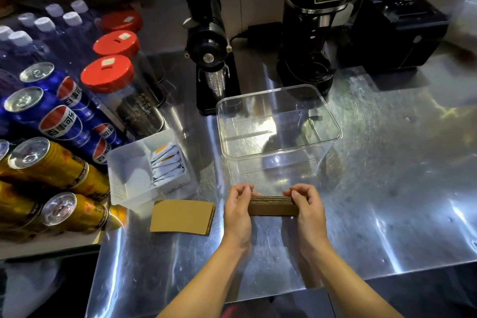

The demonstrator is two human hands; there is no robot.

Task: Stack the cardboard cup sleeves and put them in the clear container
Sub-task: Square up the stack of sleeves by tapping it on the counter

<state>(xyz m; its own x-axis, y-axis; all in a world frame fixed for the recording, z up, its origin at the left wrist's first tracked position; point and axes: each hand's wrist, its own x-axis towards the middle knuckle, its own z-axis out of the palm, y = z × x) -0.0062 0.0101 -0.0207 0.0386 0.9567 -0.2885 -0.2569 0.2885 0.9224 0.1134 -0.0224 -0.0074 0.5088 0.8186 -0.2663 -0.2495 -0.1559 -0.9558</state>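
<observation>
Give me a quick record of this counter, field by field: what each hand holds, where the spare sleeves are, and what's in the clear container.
left hand: grips left end of brown cardboard sleeve stack
right hand: grips right end of stack
spare flat cardboard sleeves: on steel counter, left of hands
clear rectangular plastic container: empty, behind hands

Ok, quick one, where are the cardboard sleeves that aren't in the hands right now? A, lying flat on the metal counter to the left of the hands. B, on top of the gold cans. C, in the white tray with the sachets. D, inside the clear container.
A: the loose sleeves lie flat on the metal counter, left of the left hand.
</observation>
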